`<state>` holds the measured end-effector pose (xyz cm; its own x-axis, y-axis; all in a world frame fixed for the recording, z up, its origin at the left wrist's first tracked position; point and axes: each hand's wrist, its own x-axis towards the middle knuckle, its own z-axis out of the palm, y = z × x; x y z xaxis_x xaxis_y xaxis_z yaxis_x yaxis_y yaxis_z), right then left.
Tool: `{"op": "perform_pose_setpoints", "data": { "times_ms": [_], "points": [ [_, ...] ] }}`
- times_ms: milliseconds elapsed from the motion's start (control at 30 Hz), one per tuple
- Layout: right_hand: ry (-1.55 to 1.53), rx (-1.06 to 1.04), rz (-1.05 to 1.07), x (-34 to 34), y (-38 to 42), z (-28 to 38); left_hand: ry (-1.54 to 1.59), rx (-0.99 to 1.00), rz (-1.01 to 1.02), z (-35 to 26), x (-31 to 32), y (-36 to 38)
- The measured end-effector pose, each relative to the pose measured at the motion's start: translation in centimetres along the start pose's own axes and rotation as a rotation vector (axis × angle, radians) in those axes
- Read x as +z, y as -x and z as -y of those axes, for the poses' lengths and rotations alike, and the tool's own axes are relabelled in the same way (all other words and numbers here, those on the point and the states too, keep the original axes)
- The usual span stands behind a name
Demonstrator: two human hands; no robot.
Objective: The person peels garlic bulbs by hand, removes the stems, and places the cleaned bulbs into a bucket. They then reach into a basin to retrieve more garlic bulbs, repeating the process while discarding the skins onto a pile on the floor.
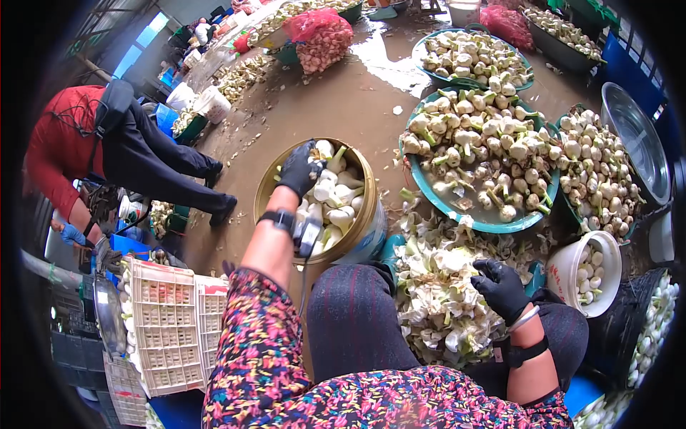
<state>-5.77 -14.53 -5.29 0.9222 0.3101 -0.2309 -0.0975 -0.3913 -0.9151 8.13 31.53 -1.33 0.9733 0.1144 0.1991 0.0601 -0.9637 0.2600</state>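
My left hand [299, 171], in a black glove, is over the far left side of a yellow-rimmed bucket [374, 207]. Its fingers are curled down at the garlic bulbs [340, 193] inside, against a pale bulb partly hidden by the glove. Peeled white bulbs with short stems fill the bucket. My right hand [502, 289], also black-gloved, hovers by my right knee at the edge of a heap of garlic skins and leaves [443, 293]. Its fingers are bent inward, and whatever they hold is hidden.
A teal tub [457, 216] of untrimmed garlic stands ahead right, with another tub [525, 84] behind it. A white bucket [613, 268] holds bulbs by my right knee. White crates [168, 325] stand at left. A person in red [71, 129] bends over at far left.
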Motion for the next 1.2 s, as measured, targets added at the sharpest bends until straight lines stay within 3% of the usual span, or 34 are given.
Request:
{"op": "perform_pose_setpoints", "data": {
  "times_ms": [100,167,233,300,333,433,500,567,633,667,700,767,800,900,933,1000,1033,1067,1100,1133,1200],
  "points": [
    [0.047,-0.024,-0.015,0.1,-0.2,0.0,-0.078,-0.243,0.083,-3.4,1.7,-0.7],
    [0.03,0.004,0.005,-0.1,-0.3,0.7,-0.212,0.001,0.176,-7.3,-0.5,0.4],
    [0.135,0.001,0.023,0.2,-0.3,1.6,0.873,-0.011,0.366,-8.0,-0.2,3.4],
    [0.104,0.016,0.037,0.4,-0.5,1.8,0.441,0.132,0.393,-7.3,-0.4,5.3],
    [0.076,0.005,0.044,0.6,-0.7,1.0,0.447,0.244,0.216,-6.3,-0.5,5.8],
    [0.069,0.021,0.072,0.6,-0.1,0.9,0.14,0.232,-0.132,-2.2,-1.5,4.5],
    [0.086,0.036,0.086,0.6,0.1,0.9,-0.248,0.119,0.0,1.5,-2.1,4.1],
    [0.06,0.111,0.114,0.1,0.1,0.2,-0.123,-0.069,0.136,5.9,-2.8,5.3],
    [0.015,0.076,0.066,0.2,0.1,0.1,-0.49,-0.279,0.338,4.2,-6.8,4.9],
    [-0.02,0.041,0.03,0.3,0.2,0.1,-0.632,-0.293,0.372,5.3,-7.2,4.9],
    [-0.019,0.039,0.038,0.4,0.2,0.2,-0.634,-0.302,0.373,4.8,-7.9,5.4],
    [-0.125,0.095,0.07,0.5,-0.1,0.4,-0.411,-0.109,0.203,2.4,-9.2,6.1],
    [-0.063,0.035,0.074,0.7,-0.2,0.3,-0.394,-0.006,0.073,1.6,-8.2,6.1],
    [0.019,0.055,0.11,0.8,-0.3,1.0,-0.061,0.249,-0.023,1.7,-3.0,4.5],
    [0.023,0.055,0.111,0.9,-0.3,0.9,-0.075,0.207,0.136,0.2,-2.1,3.9],
    [0.032,0.016,0.082,1.0,-0.5,0.4,-0.169,0.077,0.211,-2.2,-0.8,3.0],
    [0.068,-0.007,0.059,0.9,-0.4,0.4,-0.208,0.08,0.12,-2.3,0.5,2.4],
    [0.049,0.045,0.081,0.7,-0.5,0.5,-0.305,-0.078,0.302,-4.1,-0.2,1.2],
    [0.034,0.095,0.117,0.8,-0.7,0.7,-0.365,-0.142,0.314,-4.0,0.9,0.5],
    [0.001,0.074,0.105,1.0,-0.7,0.4,-0.425,-0.061,0.339,-1.9,3.7,-0.7],
    [-0.073,0.126,0.157,1.3,-0.9,0.4,-0.598,-0.1,0.228,-0.6,6.8,-2.0]
  ]
}}
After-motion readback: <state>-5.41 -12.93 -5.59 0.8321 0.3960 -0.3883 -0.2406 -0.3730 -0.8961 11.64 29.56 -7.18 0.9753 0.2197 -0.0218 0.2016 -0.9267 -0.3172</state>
